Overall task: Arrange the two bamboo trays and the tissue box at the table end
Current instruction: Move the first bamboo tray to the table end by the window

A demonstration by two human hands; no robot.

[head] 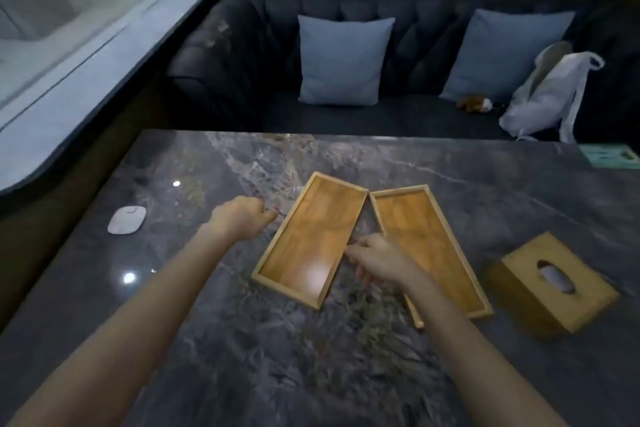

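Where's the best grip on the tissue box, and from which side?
Probably across the two long side walls of the tissue box, coming down from above with the right hand, the nearer one. It lies flat and skewed, apart from the right tray, so both walls are free; avoid the oval slot on top.

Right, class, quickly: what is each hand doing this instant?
Left hand: loosely curled, holding nothing, beside the left rectangular bamboo tray.
Right hand: fingers at that tray's right edge; whether it has a grip cannot be told.

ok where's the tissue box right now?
In the head view the tissue box sits on the marble table at the right, just right of the right-hand bamboo tray and apart from both hands.
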